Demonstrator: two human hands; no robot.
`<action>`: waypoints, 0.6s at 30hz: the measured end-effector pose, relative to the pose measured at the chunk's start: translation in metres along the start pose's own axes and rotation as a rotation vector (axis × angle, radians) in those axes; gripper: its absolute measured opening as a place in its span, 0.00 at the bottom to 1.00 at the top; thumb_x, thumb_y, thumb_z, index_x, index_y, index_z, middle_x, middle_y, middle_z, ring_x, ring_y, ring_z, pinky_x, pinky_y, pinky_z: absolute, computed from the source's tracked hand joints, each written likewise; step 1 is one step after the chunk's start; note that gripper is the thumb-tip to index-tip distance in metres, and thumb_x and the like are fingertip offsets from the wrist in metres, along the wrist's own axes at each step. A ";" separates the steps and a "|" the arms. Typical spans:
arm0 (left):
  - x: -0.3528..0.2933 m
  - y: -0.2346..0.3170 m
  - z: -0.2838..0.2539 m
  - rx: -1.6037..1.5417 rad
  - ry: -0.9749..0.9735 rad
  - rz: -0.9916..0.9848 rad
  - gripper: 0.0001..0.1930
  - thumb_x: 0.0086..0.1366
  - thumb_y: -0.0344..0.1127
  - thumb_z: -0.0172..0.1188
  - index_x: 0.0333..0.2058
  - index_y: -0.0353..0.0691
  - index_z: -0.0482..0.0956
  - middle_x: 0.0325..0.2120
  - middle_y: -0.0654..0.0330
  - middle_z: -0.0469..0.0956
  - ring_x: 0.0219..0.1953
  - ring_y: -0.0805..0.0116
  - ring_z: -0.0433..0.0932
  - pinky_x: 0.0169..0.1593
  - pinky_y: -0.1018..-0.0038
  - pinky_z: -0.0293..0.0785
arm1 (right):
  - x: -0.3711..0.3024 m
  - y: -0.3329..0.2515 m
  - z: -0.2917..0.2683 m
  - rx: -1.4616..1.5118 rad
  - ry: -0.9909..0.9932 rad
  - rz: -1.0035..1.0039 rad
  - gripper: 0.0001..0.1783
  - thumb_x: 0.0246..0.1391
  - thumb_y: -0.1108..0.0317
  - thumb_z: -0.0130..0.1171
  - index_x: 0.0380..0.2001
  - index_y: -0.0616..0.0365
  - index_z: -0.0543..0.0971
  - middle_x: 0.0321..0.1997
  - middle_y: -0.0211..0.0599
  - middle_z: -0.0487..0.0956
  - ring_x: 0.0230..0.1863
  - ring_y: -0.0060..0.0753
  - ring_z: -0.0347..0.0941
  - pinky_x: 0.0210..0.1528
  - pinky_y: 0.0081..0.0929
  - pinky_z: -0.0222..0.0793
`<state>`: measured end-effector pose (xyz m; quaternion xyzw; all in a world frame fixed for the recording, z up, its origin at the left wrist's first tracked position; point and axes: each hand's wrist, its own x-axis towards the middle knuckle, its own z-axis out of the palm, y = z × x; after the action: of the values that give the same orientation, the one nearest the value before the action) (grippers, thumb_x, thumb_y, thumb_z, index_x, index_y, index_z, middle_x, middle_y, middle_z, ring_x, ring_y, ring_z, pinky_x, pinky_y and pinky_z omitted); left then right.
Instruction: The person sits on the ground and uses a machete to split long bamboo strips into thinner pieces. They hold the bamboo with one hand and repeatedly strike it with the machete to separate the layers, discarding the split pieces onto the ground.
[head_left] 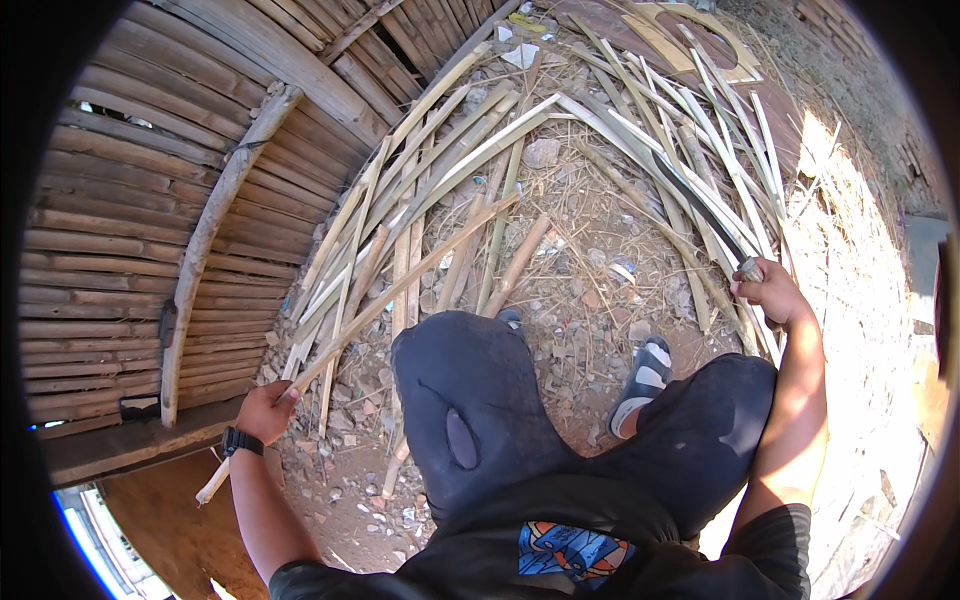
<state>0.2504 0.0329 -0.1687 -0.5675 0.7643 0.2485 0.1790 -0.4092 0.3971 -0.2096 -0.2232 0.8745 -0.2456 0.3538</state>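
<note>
At the left, my left hand [266,411] is closed round a long bamboo strip [405,282]. The strip slants from below my wrist up to the right, past my bent knee, over other pieces. Out at the right, my right hand [776,291] grips the handle of a machete [703,209]. Its long dark blade points up and to the left, above a pile of split bamboo [700,130]. Blade and held strip are well apart. Shorter thick bamboo pieces [522,262] lie on the ground just beyond my knee.
A slatted bamboo wall [130,240] with a wooden post [215,240] stands close on the left. More split strips [350,230] lie along its foot. Stones and straw litter the ground [590,270]. My sandalled foot [642,383] rests between the piles. Sunlit straw [850,290] lies right.
</note>
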 end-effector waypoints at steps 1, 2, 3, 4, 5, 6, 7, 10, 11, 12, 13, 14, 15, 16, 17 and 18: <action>-0.004 -0.001 0.000 0.051 0.036 0.021 0.14 0.67 0.44 0.57 0.41 0.42 0.82 0.22 0.51 0.80 0.28 0.53 0.81 0.35 0.63 0.76 | -0.001 -0.002 0.000 -0.005 -0.011 0.020 0.16 0.47 0.65 0.67 0.38 0.60 0.78 0.29 0.36 0.77 0.28 0.27 0.69 0.31 0.29 0.65; -0.007 -0.002 -0.001 0.103 0.071 0.042 0.13 0.67 0.44 0.56 0.40 0.42 0.83 0.22 0.49 0.80 0.29 0.49 0.81 0.35 0.60 0.76 | -0.002 -0.005 -0.001 -0.009 -0.023 0.040 0.16 0.47 0.65 0.67 0.39 0.60 0.78 0.29 0.36 0.77 0.28 0.27 0.69 0.31 0.29 0.65; -0.010 0.004 -0.001 0.158 0.140 0.080 0.13 0.67 0.44 0.56 0.40 0.42 0.82 0.23 0.47 0.80 0.30 0.46 0.80 0.36 0.58 0.76 | -0.004 -0.006 -0.002 -0.016 -0.029 0.065 0.17 0.47 0.64 0.67 0.39 0.60 0.78 0.29 0.36 0.77 0.28 0.27 0.69 0.30 0.29 0.65; -0.015 0.012 -0.002 0.213 0.209 0.118 0.13 0.66 0.43 0.57 0.40 0.41 0.82 0.23 0.46 0.79 0.30 0.44 0.80 0.36 0.56 0.75 | -0.003 -0.003 -0.003 -0.018 -0.028 0.049 0.17 0.47 0.64 0.67 0.39 0.60 0.78 0.29 0.36 0.77 0.28 0.27 0.69 0.30 0.29 0.65; -0.018 0.017 -0.002 0.267 0.279 0.156 0.13 0.66 0.43 0.57 0.40 0.41 0.82 0.24 0.44 0.79 0.31 0.41 0.79 0.36 0.53 0.75 | -0.001 0.001 -0.003 -0.021 -0.027 0.033 0.17 0.48 0.63 0.67 0.39 0.59 0.78 0.29 0.35 0.77 0.28 0.27 0.69 0.29 0.29 0.65; -0.020 0.017 -0.003 0.306 0.318 0.134 0.13 0.66 0.43 0.56 0.40 0.41 0.82 0.24 0.44 0.79 0.31 0.41 0.79 0.36 0.53 0.74 | 0.002 0.006 -0.003 -0.021 -0.028 0.015 0.17 0.48 0.63 0.67 0.40 0.59 0.78 0.28 0.35 0.77 0.28 0.27 0.69 0.28 0.29 0.65; -0.019 0.016 -0.005 0.340 0.357 0.114 0.13 0.66 0.42 0.56 0.40 0.40 0.81 0.24 0.43 0.78 0.31 0.42 0.79 0.36 0.52 0.74 | 0.005 0.013 -0.003 -0.021 -0.026 -0.013 0.17 0.48 0.63 0.67 0.40 0.59 0.78 0.28 0.35 0.76 0.28 0.27 0.69 0.28 0.29 0.64; -0.024 0.011 -0.014 0.326 0.386 0.086 0.13 0.66 0.42 0.57 0.41 0.40 0.81 0.24 0.42 0.78 0.31 0.41 0.79 0.35 0.52 0.74 | 0.007 0.017 -0.004 -0.019 -0.028 -0.033 0.18 0.48 0.62 0.67 0.40 0.59 0.78 0.28 0.35 0.76 0.28 0.28 0.69 0.28 0.30 0.65; -0.027 0.010 -0.018 0.302 0.381 0.081 0.13 0.66 0.42 0.57 0.42 0.40 0.81 0.24 0.42 0.78 0.31 0.41 0.79 0.35 0.52 0.74 | 0.006 0.015 -0.004 -0.019 -0.031 0.003 0.18 0.48 0.62 0.67 0.40 0.59 0.78 0.28 0.35 0.76 0.28 0.28 0.70 0.29 0.30 0.65; -0.031 0.011 -0.021 0.327 0.338 0.071 0.13 0.66 0.41 0.57 0.43 0.40 0.81 0.24 0.42 0.78 0.30 0.41 0.79 0.34 0.54 0.74 | 0.004 0.011 -0.004 -0.017 -0.035 0.039 0.18 0.48 0.62 0.67 0.40 0.59 0.78 0.28 0.35 0.77 0.28 0.28 0.70 0.30 0.30 0.66; -0.034 0.014 -0.022 0.286 0.331 0.082 0.13 0.66 0.41 0.57 0.43 0.40 0.81 0.24 0.42 0.78 0.30 0.41 0.79 0.34 0.54 0.74 | 0.004 0.011 -0.005 -0.012 -0.038 0.040 0.18 0.48 0.62 0.67 0.40 0.59 0.78 0.28 0.35 0.77 0.29 0.28 0.70 0.31 0.30 0.66; -0.038 0.019 -0.021 0.246 0.324 0.092 0.13 0.66 0.41 0.57 0.43 0.40 0.81 0.23 0.42 0.78 0.30 0.41 0.79 0.34 0.55 0.74 | 0.005 0.012 -0.005 -0.007 -0.041 0.041 0.18 0.48 0.62 0.68 0.40 0.59 0.78 0.29 0.35 0.77 0.29 0.28 0.71 0.33 0.30 0.67; -0.043 0.027 -0.021 0.208 0.316 0.103 0.14 0.66 0.41 0.57 0.43 0.40 0.81 0.23 0.42 0.78 0.30 0.41 0.78 0.34 0.56 0.74 | 0.006 0.013 -0.005 0.000 -0.045 0.044 0.18 0.48 0.62 0.68 0.41 0.59 0.78 0.29 0.35 0.77 0.30 0.29 0.71 0.34 0.31 0.67; -0.046 0.036 -0.022 0.169 0.281 0.113 0.14 0.66 0.41 0.57 0.43 0.40 0.82 0.23 0.42 0.77 0.29 0.41 0.78 0.34 0.56 0.74 | 0.008 0.014 -0.005 -0.003 -0.044 0.030 0.18 0.48 0.62 0.68 0.41 0.59 0.78 0.29 0.35 0.78 0.30 0.29 0.71 0.35 0.31 0.67; -0.049 0.047 -0.022 0.127 0.246 0.121 0.14 0.66 0.41 0.58 0.43 0.40 0.82 0.23 0.42 0.77 0.29 0.41 0.78 0.33 0.57 0.74 | 0.010 0.013 -0.005 -0.010 -0.043 0.015 0.18 0.48 0.62 0.68 0.41 0.59 0.78 0.29 0.35 0.78 0.30 0.29 0.71 0.36 0.31 0.67; -0.050 0.054 -0.023 0.084 0.211 0.130 0.14 0.65 0.41 0.58 0.43 0.40 0.82 0.22 0.42 0.77 0.29 0.41 0.78 0.33 0.58 0.74 | 0.010 0.013 -0.005 -0.017 -0.043 0.000 0.19 0.48 0.62 0.68 0.41 0.59 0.79 0.29 0.35 0.78 0.31 0.29 0.71 0.37 0.31 0.67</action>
<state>0.2134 0.0710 -0.1130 -0.5316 0.8239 0.1662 0.1048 -0.4223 0.4028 -0.2195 -0.2313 0.8687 -0.2335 0.3704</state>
